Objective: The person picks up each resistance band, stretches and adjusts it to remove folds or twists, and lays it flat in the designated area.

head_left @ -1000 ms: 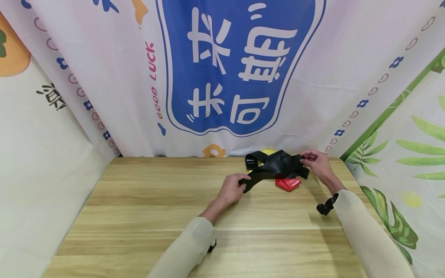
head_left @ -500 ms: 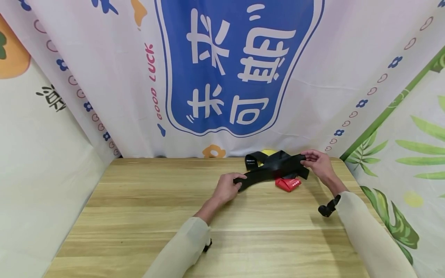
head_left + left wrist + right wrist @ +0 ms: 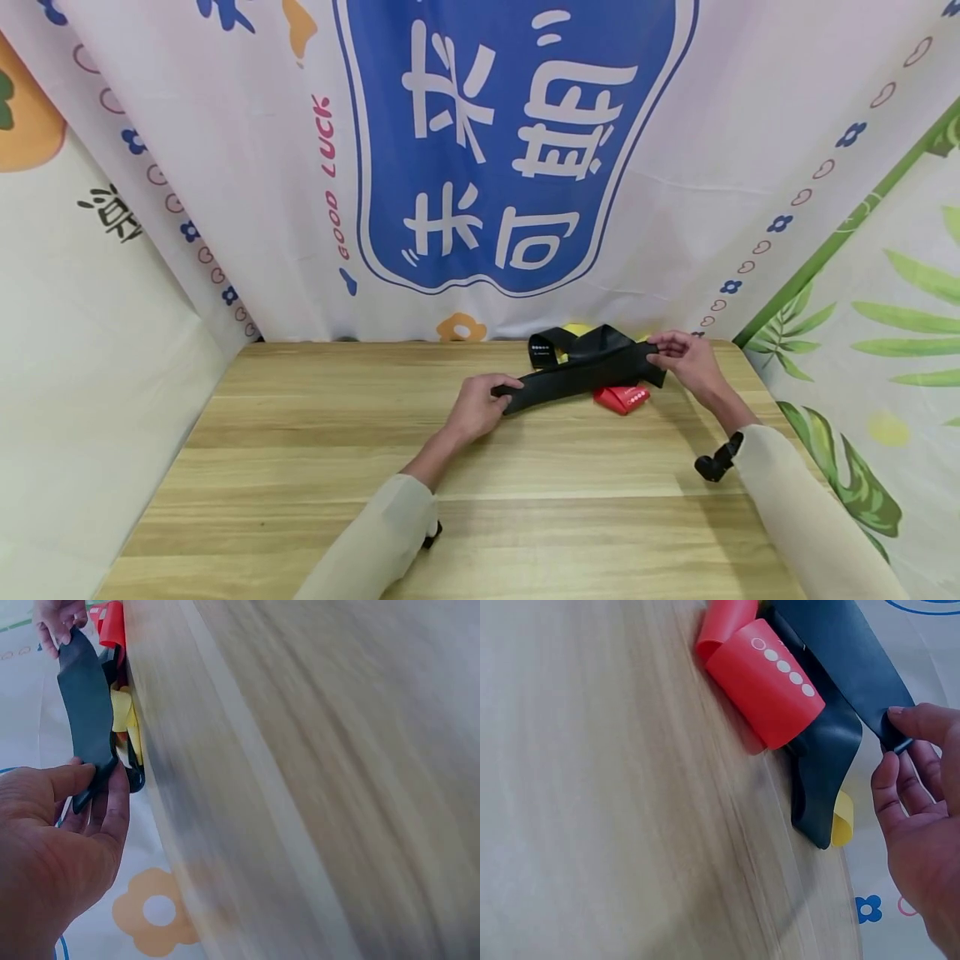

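Between my two hands a black resistance band (image 3: 573, 382) is stretched out as a flat strip. The left hand (image 3: 477, 407) pinches its left end between thumb and fingers. At the other end, thumb and fingers of my right hand (image 3: 688, 365) pinch the strip, as the right wrist view also shows. Underneath and behind it lie more resistance bands: a black one (image 3: 826, 776) with a bent end, a red one (image 3: 769, 686) printed with pale dots, and a yellow one (image 3: 843, 819) mostly covered. Whether the black pieces are all separate bands I cannot tell.
The bands lie at the back edge of a wooden table (image 3: 337, 467), right of its middle. Directly behind hangs a printed cloth (image 3: 285, 275), and a leaf-patterned cloth (image 3: 892, 350) hangs on the right. Black straps sit around both wrists.
My left hand has moved left and slightly down, drawing the black resistance band from a crumpled shape into a straighter strip. The right hand stays nearly in place, still pinching its end.
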`<state>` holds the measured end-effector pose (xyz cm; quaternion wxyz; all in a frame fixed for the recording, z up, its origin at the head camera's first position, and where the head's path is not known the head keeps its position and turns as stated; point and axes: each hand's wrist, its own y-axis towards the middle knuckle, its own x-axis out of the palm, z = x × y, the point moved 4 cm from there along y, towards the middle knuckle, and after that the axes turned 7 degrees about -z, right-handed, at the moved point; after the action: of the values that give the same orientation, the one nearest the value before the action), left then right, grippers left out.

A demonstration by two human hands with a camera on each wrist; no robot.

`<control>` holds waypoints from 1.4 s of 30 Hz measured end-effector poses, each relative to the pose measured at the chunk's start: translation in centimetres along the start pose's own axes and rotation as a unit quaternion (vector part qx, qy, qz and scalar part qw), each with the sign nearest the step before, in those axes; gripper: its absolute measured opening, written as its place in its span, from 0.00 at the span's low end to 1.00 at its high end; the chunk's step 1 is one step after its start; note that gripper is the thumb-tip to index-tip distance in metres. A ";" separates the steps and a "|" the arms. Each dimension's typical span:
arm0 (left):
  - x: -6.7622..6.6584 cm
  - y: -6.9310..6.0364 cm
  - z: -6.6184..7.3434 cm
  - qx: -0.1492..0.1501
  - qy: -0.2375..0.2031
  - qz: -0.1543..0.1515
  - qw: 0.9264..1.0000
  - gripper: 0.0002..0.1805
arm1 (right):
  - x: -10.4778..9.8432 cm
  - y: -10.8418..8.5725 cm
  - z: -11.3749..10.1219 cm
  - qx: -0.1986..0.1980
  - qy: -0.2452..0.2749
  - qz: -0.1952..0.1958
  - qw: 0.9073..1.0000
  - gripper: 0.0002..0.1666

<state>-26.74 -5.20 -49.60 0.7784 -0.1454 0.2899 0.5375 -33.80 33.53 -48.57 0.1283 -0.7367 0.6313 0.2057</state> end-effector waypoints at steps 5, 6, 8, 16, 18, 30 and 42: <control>-0.6 -0.8 -0.3 0.005 -0.010 -0.004 1.000 0.16 | 0.4 -0.7 -0.3 0.001 0.000 -0.014 1.000 0.20; -0.7 -0.9 -0.3 0.001 -0.015 -0.007 1.000 0.16 | 0.4 -0.9 -0.4 0.000 -0.001 -0.017 1.000 0.20; -0.9 -1.2 -0.4 -0.001 -0.026 -0.012 1.000 0.16 | 0.6 -1.1 -0.5 -0.003 -0.001 -0.022 1.000 0.20; -2.1 -2.6 -0.6 -0.010 -0.037 -0.020 0.999 0.15 | 1.1 -2.0 -0.9 -0.001 0.009 -0.047 0.999 0.20; -2.4 -2.9 -0.7 -0.017 -0.043 -0.024 0.999 0.15 | 1.4 -2.4 -1.1 -0.001 0.012 -0.054 0.998 0.19; -3.7 -5.1 -1.5 -0.037 -0.043 -0.043 0.997 0.13 | 3.2 -4.0 -1.8 -0.005 0.029 -0.078 0.997 0.19; -5.2 -8.0 -2.4 -0.057 -0.076 -0.058 0.994 0.12 | 5.0 -4.3 -3.2 -0.014 0.045 -0.115 0.992 0.18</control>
<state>-21.37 -13.44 -49.05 0.8185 -0.1654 0.1900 0.5164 -28.55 28.42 -48.39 0.1123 -0.8146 0.5448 0.1645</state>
